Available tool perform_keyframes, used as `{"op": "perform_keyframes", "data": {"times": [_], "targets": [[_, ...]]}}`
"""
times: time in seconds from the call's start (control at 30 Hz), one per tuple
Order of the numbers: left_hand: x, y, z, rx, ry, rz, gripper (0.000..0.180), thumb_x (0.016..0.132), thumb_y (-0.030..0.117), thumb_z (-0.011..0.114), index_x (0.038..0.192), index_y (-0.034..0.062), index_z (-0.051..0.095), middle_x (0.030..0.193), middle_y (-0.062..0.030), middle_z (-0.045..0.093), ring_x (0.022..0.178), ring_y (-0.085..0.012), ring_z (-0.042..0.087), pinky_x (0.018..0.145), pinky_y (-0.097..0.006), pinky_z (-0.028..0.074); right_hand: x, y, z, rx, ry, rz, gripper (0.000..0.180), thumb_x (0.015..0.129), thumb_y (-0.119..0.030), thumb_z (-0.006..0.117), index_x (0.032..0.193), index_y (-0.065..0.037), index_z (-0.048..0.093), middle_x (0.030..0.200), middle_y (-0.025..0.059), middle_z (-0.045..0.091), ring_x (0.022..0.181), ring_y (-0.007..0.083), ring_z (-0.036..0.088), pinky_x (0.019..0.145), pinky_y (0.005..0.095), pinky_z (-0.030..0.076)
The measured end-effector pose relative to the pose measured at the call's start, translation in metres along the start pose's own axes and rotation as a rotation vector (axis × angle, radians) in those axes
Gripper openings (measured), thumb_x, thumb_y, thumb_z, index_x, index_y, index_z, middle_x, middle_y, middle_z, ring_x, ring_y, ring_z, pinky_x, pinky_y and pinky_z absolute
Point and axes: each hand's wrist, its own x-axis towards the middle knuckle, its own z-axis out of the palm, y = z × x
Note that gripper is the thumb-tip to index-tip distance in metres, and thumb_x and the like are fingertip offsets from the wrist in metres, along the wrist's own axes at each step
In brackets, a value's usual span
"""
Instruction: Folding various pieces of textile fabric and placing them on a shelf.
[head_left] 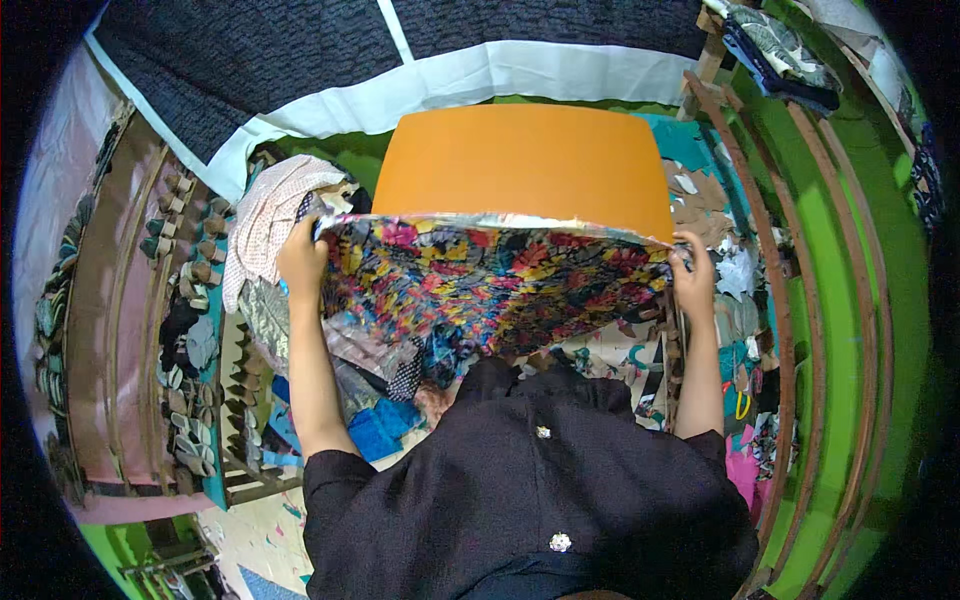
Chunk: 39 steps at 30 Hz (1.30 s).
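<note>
A floral cloth in red, yellow and dark tones is stretched between my two hands, its upper edge pulled nearly straight. My left hand pinches the cloth's left upper corner, beside a heap of pale checked fabric. At the opposite corner, my right hand grips the cloth between thumb and fingers. Just beyond the cloth's edge lies the flat orange tabletop, its near part hidden behind the fabric. The lower part of the cloth hangs toward my body.
Pale checked fabric is heaped left of the tabletop. Wooden racks with shoe-like pieces stand at the left. Wooden rails run along the right. Yellow-handled scissors hang near scraps. Blue cloth and scraps lie below.
</note>
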Motion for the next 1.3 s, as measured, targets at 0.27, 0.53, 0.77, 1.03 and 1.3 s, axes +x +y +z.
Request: {"op": "perform_keyframes", "data": {"times": [0.27,0.53,0.77,1.03,1.3], "targets": [[0.034,0.016,-0.010,-0.071,-0.041,0.320,0.031,0.065,0.006,0.059,0.095,0.0104,0.054,0.086,-0.0139,0.059,0.077,-0.0319,0.057,0.063,-0.038,0.045,0.027,0.028,-0.009,-0.164,0.144,-0.092,0.015,0.082,-0.015,0.053,0.086,-0.001,0.057,0.077,0.0139,0.059,0.073,0.0309,0.055,0.067,0.0364,0.042],[0.061,0.025,-0.008,-0.209,-0.529,0.421,0.054,0.054,0.024,0.077,0.099,0.0057,0.053,0.084,-0.0139,0.061,0.083,-0.0313,0.058,0.070,-0.036,0.044,0.076,0.006,-0.040,-0.053,-0.561,0.177,0.034,0.076,-0.029,0.064,0.095,-0.003,0.052,0.084,0.0011,0.052,0.078,0.0097,0.048,0.073,0.0233,0.039],[0.096,-0.004,0.023,-0.362,-0.489,0.487,0.032,0.063,0.003,0.064,0.095,0.0020,0.061,0.086,-0.0183,0.062,0.082,-0.0291,0.060,0.072,-0.032,0.045,0.124,-0.019,-0.071,-0.414,-0.537,-0.020,0.038,0.060,-0.003,0.060,0.097,-0.001,0.053,0.092,0.0132,0.057,0.088,0.0241,0.055,0.078,0.0327,0.042],[0.145,0.021,-0.001,-0.109,-0.295,0.391,0.026,0.065,0.013,0.062,0.088,0.0014,0.062,0.087,-0.0167,0.061,0.085,-0.0317,0.057,0.074,-0.036,0.044,0.165,-0.056,-0.090,-0.862,-0.581,0.161,0.025,0.067,-0.018,0.057,0.091,-0.012,0.062,0.091,0.0131,0.061,0.089,0.0302,0.057,0.074,0.0376,0.044],[0.166,0.031,0.063,-0.371,-0.400,0.140,0.031,0.070,0.020,0.046,0.092,0.0013,0.057,0.088,-0.0206,0.059,0.082,-0.0300,0.058,0.076,-0.035,0.043,0.176,-0.026,-0.075,-0.971,-0.222,0.301,0.031,0.075,-0.023,0.042,0.100,-0.013,0.057,0.098,0.0166,0.059,0.091,0.0334,0.057,0.077,0.0445,0.044]]}}
